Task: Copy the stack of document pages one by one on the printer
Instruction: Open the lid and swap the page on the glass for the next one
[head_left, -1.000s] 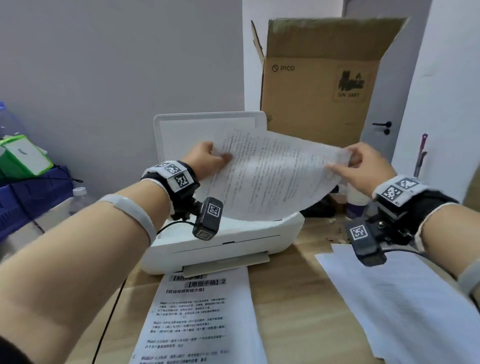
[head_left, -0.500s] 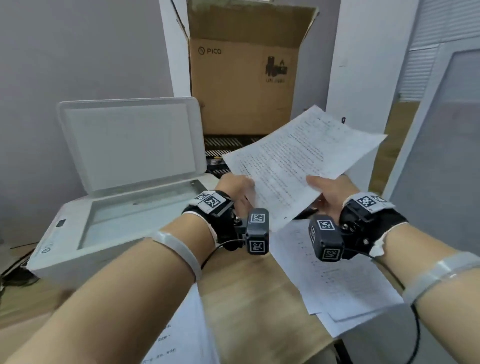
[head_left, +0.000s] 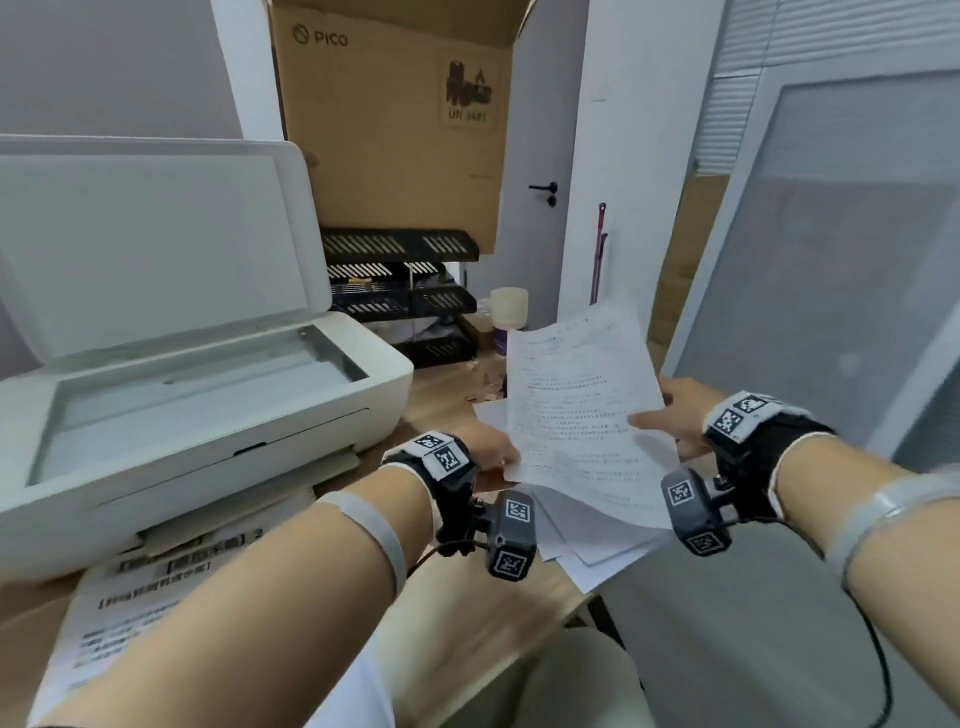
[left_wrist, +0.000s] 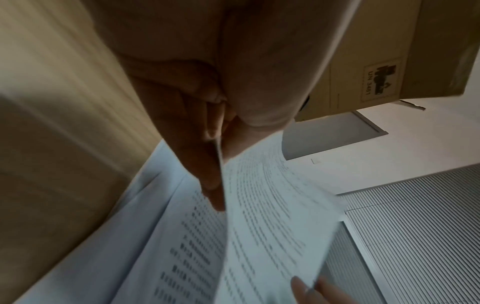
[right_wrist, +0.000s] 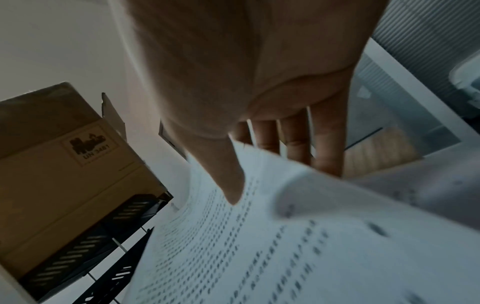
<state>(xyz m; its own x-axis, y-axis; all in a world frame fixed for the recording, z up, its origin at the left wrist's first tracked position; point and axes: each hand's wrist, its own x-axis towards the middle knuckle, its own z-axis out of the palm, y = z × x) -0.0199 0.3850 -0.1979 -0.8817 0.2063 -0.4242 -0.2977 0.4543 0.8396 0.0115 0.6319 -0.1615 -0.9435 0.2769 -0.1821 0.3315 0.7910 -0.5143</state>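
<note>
A wooden desk (head_left: 322, 613) is seen nearest, with a printed copy (head_left: 130, 618) lying on it below the printer's output slot. Just beyond, a single page (head_left: 582, 415) is held above a stack of pages (head_left: 597, 540) at the desk's right edge. Its left edge is pinched by the left hand (head_left: 488, 449) between thumb and curled fingers (left_wrist: 207, 156), and its right edge is gripped by the right hand (head_left: 675, 410), thumb on top and fingers (right_wrist: 324, 144) beneath. The printer (head_left: 208, 415) stands to the left with its lid (head_left: 156, 244) raised and the scanner glass (head_left: 197, 395) exposed. Farther back, black letter trays (head_left: 400, 291) are stacked; their contents cannot be made out. Behind them a cardboard box (head_left: 395, 130) marked PICO is set, its inside hidden. A white wall, a door with a black handle (head_left: 545, 189) and a frosted glass panel (head_left: 831, 286) close the room. Compared with half a second earlier, the page has been lowered and turned upright over the stack, and the view has been brought closer to the printer
</note>
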